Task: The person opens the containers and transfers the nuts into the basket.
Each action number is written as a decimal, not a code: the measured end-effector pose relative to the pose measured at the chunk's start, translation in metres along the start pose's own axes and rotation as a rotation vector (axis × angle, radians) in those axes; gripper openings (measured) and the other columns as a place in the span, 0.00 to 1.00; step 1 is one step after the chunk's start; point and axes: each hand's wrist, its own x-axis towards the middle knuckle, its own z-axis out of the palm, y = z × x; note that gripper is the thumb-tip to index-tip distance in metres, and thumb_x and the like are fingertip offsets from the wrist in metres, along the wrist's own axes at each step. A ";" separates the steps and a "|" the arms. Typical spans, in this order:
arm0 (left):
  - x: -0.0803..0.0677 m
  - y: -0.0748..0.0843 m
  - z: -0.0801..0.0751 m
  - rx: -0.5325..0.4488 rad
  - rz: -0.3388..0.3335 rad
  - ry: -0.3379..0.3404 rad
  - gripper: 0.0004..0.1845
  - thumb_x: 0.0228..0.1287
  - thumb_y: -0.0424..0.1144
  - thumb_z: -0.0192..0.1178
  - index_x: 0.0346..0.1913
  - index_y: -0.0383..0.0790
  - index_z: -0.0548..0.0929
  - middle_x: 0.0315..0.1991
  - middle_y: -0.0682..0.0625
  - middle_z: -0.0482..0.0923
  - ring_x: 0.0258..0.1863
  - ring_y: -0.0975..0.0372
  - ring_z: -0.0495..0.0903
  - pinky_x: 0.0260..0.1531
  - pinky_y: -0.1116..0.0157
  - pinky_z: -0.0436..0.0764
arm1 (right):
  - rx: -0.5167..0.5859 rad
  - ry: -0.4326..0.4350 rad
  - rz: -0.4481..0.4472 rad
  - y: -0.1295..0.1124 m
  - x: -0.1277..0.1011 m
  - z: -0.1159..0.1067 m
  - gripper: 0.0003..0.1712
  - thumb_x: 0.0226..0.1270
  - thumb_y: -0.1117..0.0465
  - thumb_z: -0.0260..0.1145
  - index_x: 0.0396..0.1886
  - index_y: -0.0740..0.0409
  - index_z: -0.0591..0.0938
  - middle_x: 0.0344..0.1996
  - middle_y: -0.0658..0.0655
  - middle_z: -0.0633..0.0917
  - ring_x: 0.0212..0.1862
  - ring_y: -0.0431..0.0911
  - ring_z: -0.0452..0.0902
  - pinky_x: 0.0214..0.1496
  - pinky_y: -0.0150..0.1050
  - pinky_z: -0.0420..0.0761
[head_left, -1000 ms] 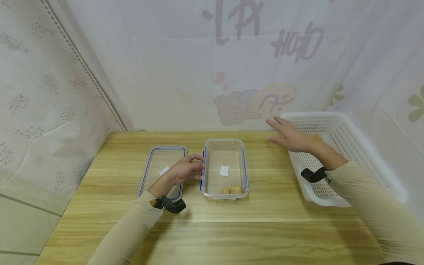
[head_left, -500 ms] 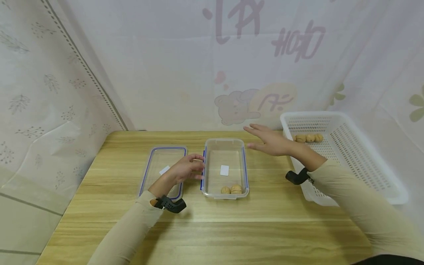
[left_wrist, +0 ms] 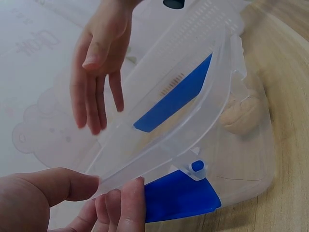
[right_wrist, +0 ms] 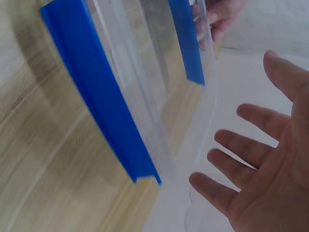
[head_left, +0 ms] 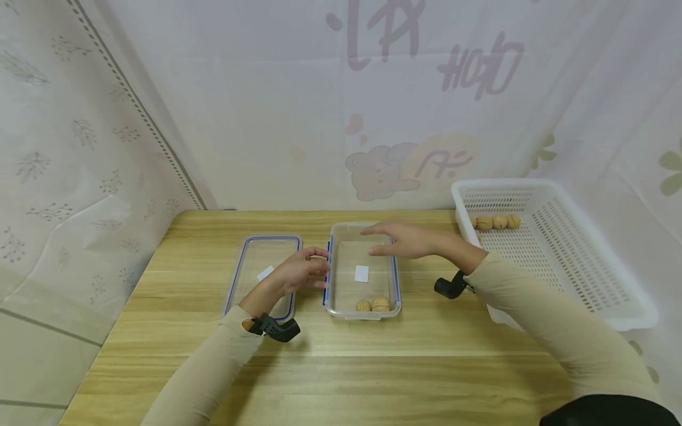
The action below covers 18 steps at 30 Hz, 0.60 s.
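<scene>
A clear plastic food container (head_left: pixel 346 242) with blue side clips stands on the table without its lid. Two walnuts (head_left: pixel 371 305) lie at its near end. My left hand (head_left: pixel 298 272) is at its left wall; in the left wrist view, the thumb and fingers (left_wrist: pixel 133 198) meet at the rim beside a blue clip (left_wrist: pixel 181 195). Over the far right part of the container hovers my right hand (head_left: pixel 407 239), palm facing left, fingers spread and nothing in them. The matching lid (head_left: pixel 266 251) with a blue seal lies flat to the left, partly covered by my left hand.
On the right stands a white perforated basket (head_left: pixel 575 254) with several walnuts (head_left: pixel 499 222) along its far left corner. A printed curtain (head_left: pixel 266 118) hangs behind the wooden table (head_left: pixel 330 378). White labels stick to the container and lid.
My right hand has moved left from the basket to above the container, uncovering walnuts in the basket. The left hand, the container and its two walnuts have stayed in place.
</scene>
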 end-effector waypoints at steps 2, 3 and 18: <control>0.001 0.000 0.001 0.003 -0.019 0.018 0.22 0.70 0.28 0.56 0.63 0.28 0.66 0.40 0.46 0.72 0.39 0.60 0.75 0.40 0.64 0.90 | 0.014 -0.038 -0.013 -0.003 0.007 0.003 0.33 0.79 0.45 0.59 0.75 0.57 0.70 0.73 0.58 0.70 0.75 0.56 0.61 0.78 0.55 0.64; 0.001 0.000 0.001 0.005 -0.026 0.025 0.22 0.70 0.27 0.55 0.64 0.27 0.66 0.41 0.46 0.72 0.39 0.60 0.75 0.40 0.64 0.90 | 0.028 -0.061 -0.021 -0.004 0.010 0.005 0.33 0.79 0.45 0.60 0.75 0.57 0.70 0.73 0.58 0.71 0.75 0.56 0.62 0.77 0.56 0.66; -0.001 0.002 0.002 -0.006 -0.025 0.019 0.23 0.71 0.27 0.53 0.66 0.25 0.64 0.38 0.47 0.73 0.38 0.60 0.75 0.40 0.63 0.90 | 0.112 -0.463 -0.044 -0.024 0.055 0.033 0.27 0.72 0.63 0.68 0.68 0.62 0.76 0.65 0.62 0.78 0.65 0.54 0.75 0.69 0.40 0.77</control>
